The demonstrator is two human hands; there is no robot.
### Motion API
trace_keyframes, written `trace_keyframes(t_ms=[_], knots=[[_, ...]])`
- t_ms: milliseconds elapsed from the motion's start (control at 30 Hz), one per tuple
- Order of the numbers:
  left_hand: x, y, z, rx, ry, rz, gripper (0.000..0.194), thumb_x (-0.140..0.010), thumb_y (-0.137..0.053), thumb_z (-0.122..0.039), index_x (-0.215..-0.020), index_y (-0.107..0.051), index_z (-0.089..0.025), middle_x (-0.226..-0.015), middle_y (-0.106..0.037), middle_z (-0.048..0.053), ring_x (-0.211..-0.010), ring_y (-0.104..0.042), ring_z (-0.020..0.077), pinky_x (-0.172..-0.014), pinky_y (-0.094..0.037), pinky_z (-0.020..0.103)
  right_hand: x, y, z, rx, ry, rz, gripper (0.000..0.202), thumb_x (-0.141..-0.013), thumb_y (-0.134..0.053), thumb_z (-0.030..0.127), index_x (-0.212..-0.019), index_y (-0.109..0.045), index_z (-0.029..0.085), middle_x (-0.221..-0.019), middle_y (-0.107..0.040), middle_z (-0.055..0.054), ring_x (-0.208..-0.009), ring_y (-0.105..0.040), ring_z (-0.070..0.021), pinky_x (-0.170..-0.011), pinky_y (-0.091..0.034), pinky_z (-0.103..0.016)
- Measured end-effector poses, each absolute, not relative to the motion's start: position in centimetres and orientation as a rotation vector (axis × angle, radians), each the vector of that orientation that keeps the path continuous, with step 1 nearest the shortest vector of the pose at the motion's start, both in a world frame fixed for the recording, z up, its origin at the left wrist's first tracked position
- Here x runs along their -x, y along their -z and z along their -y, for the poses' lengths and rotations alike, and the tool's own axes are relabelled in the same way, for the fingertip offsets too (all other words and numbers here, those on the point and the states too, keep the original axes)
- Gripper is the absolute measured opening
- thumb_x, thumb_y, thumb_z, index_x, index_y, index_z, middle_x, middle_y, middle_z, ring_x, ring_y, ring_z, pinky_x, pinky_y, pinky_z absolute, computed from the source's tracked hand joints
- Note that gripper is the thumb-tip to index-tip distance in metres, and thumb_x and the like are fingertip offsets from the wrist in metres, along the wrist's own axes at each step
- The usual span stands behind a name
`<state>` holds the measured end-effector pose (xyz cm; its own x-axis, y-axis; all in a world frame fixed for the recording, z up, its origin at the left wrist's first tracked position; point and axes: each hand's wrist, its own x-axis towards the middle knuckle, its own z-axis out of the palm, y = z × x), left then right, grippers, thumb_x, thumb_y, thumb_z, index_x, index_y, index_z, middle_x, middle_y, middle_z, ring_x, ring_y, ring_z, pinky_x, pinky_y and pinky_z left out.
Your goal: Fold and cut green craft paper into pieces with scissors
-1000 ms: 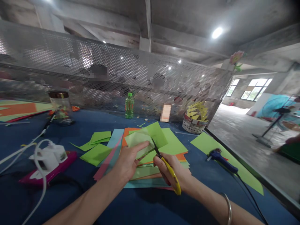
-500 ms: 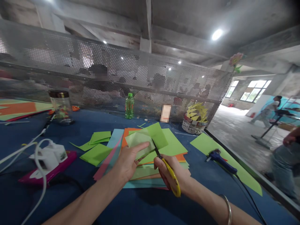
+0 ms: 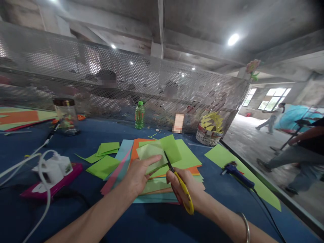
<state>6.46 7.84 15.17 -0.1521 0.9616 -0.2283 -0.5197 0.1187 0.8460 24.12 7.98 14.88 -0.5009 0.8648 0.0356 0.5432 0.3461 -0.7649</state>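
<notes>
My left hand (image 3: 141, 172) pinches a green sheet of paper (image 3: 173, 148), its thumb lying along the paler part on top. My right hand (image 3: 186, 184) is closed round a pair of scissors (image 3: 184, 192) with yellow handles. The dark blades lie against the green paper, to the right of my left thumb. Below both hands is a stack of coloured paper (image 3: 188, 157) in green, orange, blue and pink. Smaller green paper pieces (image 3: 105, 167) lie left of the stack.
A blue glue gun (image 3: 239, 175) rests on a green sheet at right. At left are a magenta power strip (image 3: 76, 172) with white plugs and a lidded jar (image 3: 67, 118). A green bottle (image 3: 139, 116) and a basket (image 3: 209, 135) with yellow paper strips stand near the perforated screen (image 3: 152, 74).
My hands, the scissors and the green paper have barely shifted. On the right, a person in jeans has stepped further into view, and another person in the background has moved left.
</notes>
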Motion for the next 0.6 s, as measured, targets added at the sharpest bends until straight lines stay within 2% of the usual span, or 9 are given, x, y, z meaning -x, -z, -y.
trace_keyframes(t_ms=[367,600], knots=[[-6.5,-14.5,-7.9,-0.59,-1.401,-1.041,0.044,-0.062,-0.084,-0.024,-0.103,-0.073,-0.014,-0.111,-0.072,0.014,-0.099,-0.068,0.0329,-0.074,-0.056,0.037,-23.8,-14.1,-8.0,1.143,-1.06,2.121,0.053,-0.095,-0.033,0.067,-0.076,-0.049,0.021,-0.042,-0.047,0.006,-0.036,-0.045,-0.0092,-0.039,-0.029,-0.02],[-6.5,-14.4,-7.9,-0.593,-1.396,-1.005,0.041,-0.062,-0.083,-0.023,-0.101,-0.073,-0.015,-0.109,-0.073,0.012,-0.096,-0.069,0.0301,-0.076,-0.057,0.036,-23.9,-13.8,-8.0,1.095,-0.981,2.111,0.052,-0.094,-0.036,0.065,-0.07,-0.047,0.02,-0.047,-0.043,0.005,-0.042,-0.041,-0.0088,-0.042,-0.027,-0.021]])
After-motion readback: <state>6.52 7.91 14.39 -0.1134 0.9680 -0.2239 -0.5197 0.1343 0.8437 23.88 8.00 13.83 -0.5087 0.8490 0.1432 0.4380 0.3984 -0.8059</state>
